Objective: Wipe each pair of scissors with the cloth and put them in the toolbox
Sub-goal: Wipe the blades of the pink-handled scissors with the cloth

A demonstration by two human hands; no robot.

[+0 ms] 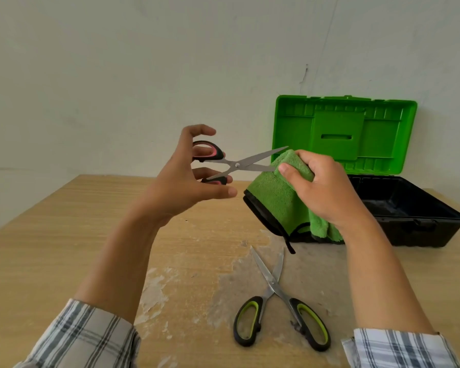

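Observation:
My left hand (181, 179) holds a pair of scissors with black and pink handles (237, 163) in the air, fingers through the loops, blades spread apart and pointing right. My right hand (322, 187) grips a folded green cloth (276, 197) and pinches it around the lower blade. A second pair of scissors with black and lime handles (279, 304) lies open on the table near me. The toolbox (420, 221) stands open at the right, black base with its green lid (343, 134) raised against the wall.
The wooden table (64, 235) has a worn, scuffed patch in the middle near the lying scissors. A pale wall rises right behind the table's far edge and the toolbox.

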